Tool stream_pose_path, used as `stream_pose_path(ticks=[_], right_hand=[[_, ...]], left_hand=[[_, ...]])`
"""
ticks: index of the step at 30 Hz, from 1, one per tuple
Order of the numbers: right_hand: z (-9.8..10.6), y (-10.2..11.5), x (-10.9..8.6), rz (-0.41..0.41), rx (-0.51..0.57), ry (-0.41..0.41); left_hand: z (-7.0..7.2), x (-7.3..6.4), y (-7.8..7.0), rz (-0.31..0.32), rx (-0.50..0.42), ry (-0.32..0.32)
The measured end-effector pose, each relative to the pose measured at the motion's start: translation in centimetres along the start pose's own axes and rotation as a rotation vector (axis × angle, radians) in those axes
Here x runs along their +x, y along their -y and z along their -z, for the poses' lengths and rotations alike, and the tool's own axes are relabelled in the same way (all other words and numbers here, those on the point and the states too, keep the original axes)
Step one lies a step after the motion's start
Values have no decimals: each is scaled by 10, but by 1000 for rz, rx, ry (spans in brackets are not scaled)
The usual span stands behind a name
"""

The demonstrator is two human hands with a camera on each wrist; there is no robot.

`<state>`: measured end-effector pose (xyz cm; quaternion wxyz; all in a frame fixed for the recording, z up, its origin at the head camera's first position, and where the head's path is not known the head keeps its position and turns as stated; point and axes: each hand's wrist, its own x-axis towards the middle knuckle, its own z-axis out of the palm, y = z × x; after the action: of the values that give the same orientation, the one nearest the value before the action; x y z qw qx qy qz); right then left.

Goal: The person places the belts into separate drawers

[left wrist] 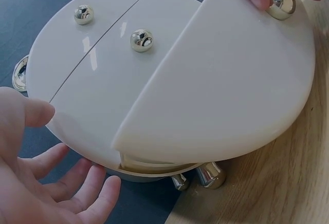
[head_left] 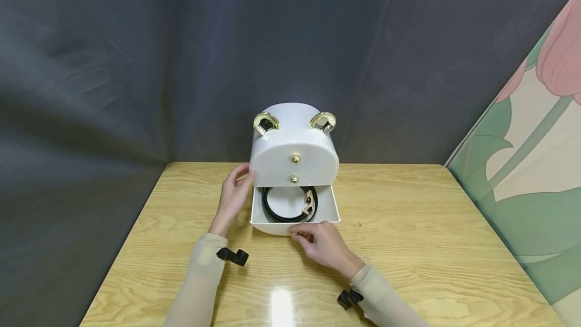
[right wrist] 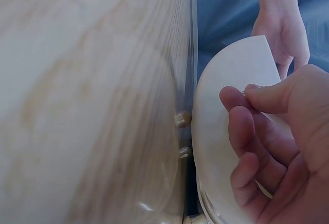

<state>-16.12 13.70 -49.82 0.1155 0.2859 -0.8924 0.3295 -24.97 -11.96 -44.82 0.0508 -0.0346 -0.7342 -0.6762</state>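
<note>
A white rounded storage box (head_left: 290,135) with gold knobs stands at the back of the table. Its bottom drawer (head_left: 333,211) is pulled out toward the front. Inside lies a coiled black belt (head_left: 268,208) with a gold-coloured buckle (head_left: 308,203). My right hand (head_left: 328,245) pinches the gold knob (left wrist: 281,4) on the drawer front between thumb and fingers; in the right wrist view the fingertips cover most of that knob. My left hand (head_left: 233,196) is at the box's left side, its fingers (left wrist: 85,185) spread and loosely bent along the edge, gripping nothing.
Two gold rings (head_left: 323,122) stick up from the top of the box. Gold feet (left wrist: 211,175) show under it. A dark curtain (head_left: 290,39) hangs right behind, and a flower-patterned panel (head_left: 535,165) borders the wooden table (head_left: 408,226) on the right.
</note>
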Motion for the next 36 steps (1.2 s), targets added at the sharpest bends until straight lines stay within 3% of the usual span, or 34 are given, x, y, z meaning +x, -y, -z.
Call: stream_pose_path(ticks=[15, 36], right_hand=[[1, -2, 1, -49, 77, 10], [-3, -3, 3, -61, 83, -16]], left_hand=[[-1, -2, 1, 16, -8, -7], [0, -2, 1, -15, -5, -3]])
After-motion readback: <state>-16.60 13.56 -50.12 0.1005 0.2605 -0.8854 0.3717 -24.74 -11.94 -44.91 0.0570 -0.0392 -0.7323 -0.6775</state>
